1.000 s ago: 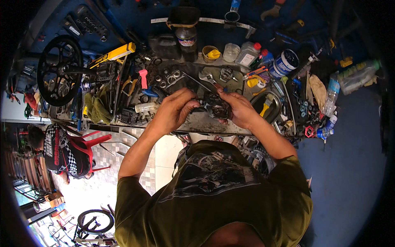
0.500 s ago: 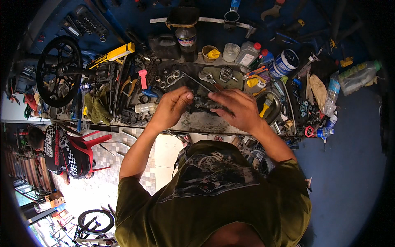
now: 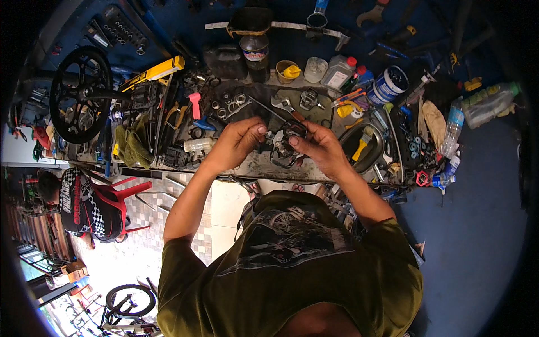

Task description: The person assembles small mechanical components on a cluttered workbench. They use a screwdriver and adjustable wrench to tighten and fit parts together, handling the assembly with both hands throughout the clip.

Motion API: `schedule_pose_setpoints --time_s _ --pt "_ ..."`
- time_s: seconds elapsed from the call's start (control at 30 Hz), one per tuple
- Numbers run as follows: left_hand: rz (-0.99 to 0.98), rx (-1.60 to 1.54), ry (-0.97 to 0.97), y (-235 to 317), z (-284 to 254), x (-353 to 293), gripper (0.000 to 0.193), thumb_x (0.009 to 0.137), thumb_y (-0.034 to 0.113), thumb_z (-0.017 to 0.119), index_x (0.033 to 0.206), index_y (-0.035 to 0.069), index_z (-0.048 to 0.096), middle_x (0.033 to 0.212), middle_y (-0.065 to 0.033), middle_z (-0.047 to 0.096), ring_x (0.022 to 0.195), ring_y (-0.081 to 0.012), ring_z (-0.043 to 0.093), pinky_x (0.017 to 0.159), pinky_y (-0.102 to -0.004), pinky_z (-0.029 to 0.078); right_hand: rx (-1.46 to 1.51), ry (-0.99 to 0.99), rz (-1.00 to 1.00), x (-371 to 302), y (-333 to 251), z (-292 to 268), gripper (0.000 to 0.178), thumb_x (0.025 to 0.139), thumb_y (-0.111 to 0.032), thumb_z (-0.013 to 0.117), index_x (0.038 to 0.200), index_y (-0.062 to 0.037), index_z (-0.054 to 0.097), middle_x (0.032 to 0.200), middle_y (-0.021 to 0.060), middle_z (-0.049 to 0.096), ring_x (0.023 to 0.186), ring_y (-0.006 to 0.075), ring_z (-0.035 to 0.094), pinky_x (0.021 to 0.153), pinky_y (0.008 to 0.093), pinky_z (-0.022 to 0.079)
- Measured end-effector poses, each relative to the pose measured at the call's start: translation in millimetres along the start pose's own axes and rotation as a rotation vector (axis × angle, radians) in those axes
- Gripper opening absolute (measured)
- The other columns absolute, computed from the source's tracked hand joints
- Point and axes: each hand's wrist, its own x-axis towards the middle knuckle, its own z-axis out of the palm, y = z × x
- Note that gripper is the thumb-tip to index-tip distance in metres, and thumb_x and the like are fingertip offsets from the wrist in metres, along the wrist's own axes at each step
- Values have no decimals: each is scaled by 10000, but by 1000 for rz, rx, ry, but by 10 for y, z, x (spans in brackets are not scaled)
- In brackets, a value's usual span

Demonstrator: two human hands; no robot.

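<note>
My right hand grips a black and silver bicycle pedal, with the thumb over its near side and the fingers behind. At the pedal's left end, my left hand is closed in a pinch; whatever lies between its thumb and finger is too small to make out. Beyond the hands, a long thin metal rod and an adjustable wrench lie on the bench. A second pedal rests further back, near several metal rings.
On the left are a black crank wheel, a pink-handled tool and a green rag. To the right, a brush lies in a dark oval tray. Bottles and a white-blue tub line the back. A person sits behind at left.
The pedal has come up into clear view between my hands. My right hand has turned and closed around it, shifting slightly left. My left hand has barely moved.
</note>
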Motion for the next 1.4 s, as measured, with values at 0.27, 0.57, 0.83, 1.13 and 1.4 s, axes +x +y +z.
schedule_pose_setpoints --time_s 0.27,0.57,0.83,1.13,1.4 --pt "-151 -101 19 11 84 4 275 990 256 540 861 13 535 672 5 481 649 -73 380 551 -264 356 -99 72 -137 -47 89 128 423 890 -110 681 1256 3 504 975 24 616 821 80 597 590 233 516" --pt "-259 -527 99 -467 265 -309 272 966 211 579 1189 67 523 1034 -14 578 867 -148 571 730 -306 483 353 225 -188 -104 809 417 432 882 -10 652 1231 -59 402 1111 63 560 989 135 590 782 311 583" --pt "-466 -1273 533 -636 914 -468 334 986 340 527 1193 78 531 1121 -67 600 1035 -197 579 894 -369 479 -365 112 -331 -37 899 353 357 819 -82 747 1107 -52 538 1050 70 632 992 140 594 846 268 460" --pt "-526 -1004 645 -490 489 -355 135 944 206 616 1047 124 588 915 -1 641 807 -137 622 710 -336 524 -1295 293 -53 1164 1108 -829 319 832 -184 678 1116 -75 582 883 144 696 851 326 676 717 409 521" --pt "-337 -1000 649 -435 455 -309 190 940 211 623 1097 111 588 913 0 634 807 -134 618 679 -323 509 -1587 97 82 1463 1148 -710 494 778 -264 672 1168 -17 496 909 160 700 931 365 656 927 544 408"
